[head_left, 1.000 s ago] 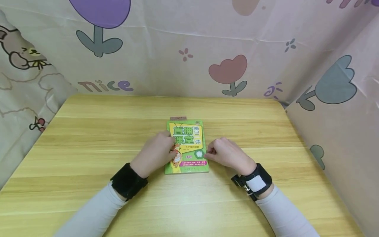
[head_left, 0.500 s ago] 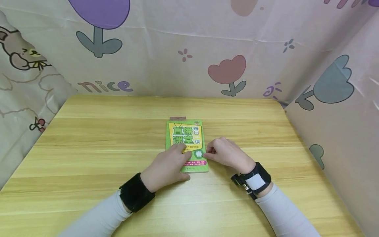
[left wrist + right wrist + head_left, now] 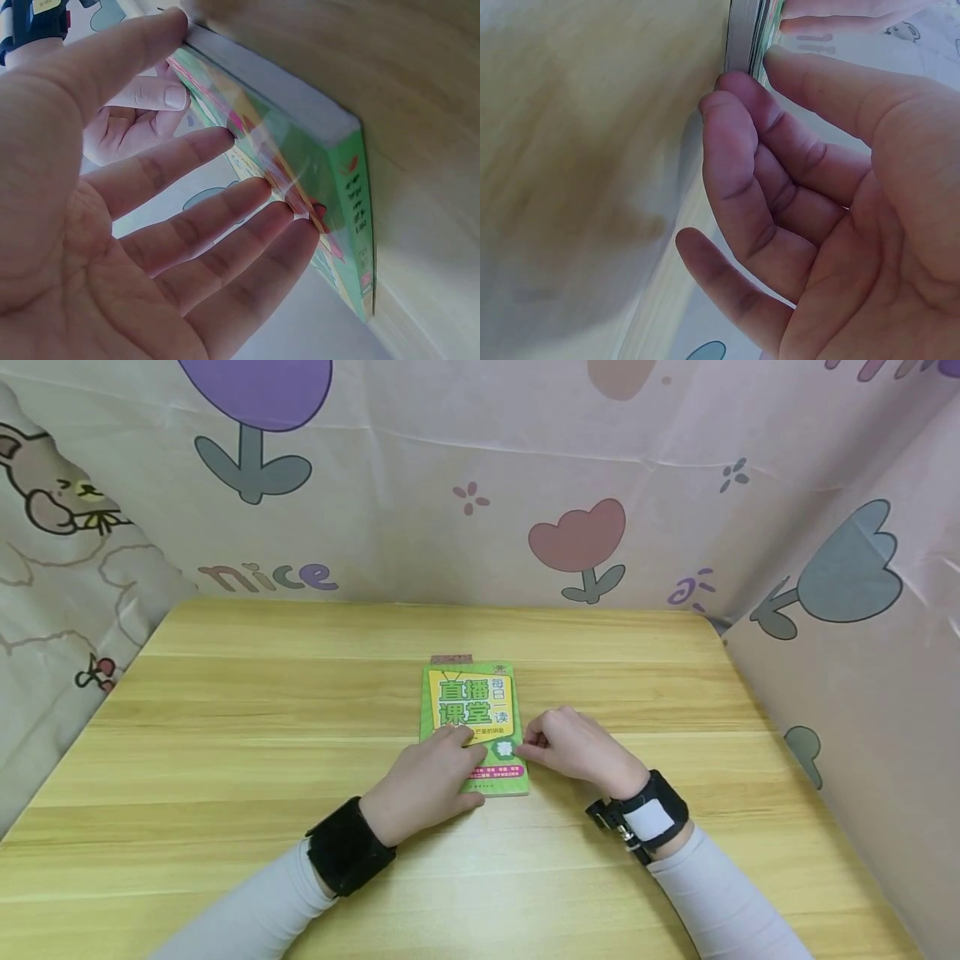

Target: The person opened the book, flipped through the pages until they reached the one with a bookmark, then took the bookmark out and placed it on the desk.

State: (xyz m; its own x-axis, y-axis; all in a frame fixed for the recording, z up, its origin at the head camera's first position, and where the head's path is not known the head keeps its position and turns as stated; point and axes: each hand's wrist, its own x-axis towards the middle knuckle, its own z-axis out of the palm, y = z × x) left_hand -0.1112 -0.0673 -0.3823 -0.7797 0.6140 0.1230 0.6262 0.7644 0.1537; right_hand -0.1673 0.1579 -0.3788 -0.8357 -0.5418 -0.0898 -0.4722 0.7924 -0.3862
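A small green book (image 3: 480,693) with a yellow title panel lies flat on the wooden table. In the head view my left hand (image 3: 423,781) covers its lower left part. The left wrist view shows that hand's fingers (image 3: 202,232) nearly straight, their tips resting on the cover, while the thumb is by the book's bottom edge. At the right edge, my right hand (image 3: 577,747) pinches the book, thumb (image 3: 810,75) on the cover side and a curled index finger (image 3: 754,97) against the page edges. How many pages it holds cannot be seen.
A dark reddish strip (image 3: 452,659) shows just past the book's top edge. The light wooden table (image 3: 225,710) spreads around it. Printed cloth (image 3: 420,460) hangs behind the table and along both sides.
My left hand has moved from the book's left edge right and nearer to me, its curled fingers now spread over the lower cover. The right hand stays at the right edge.
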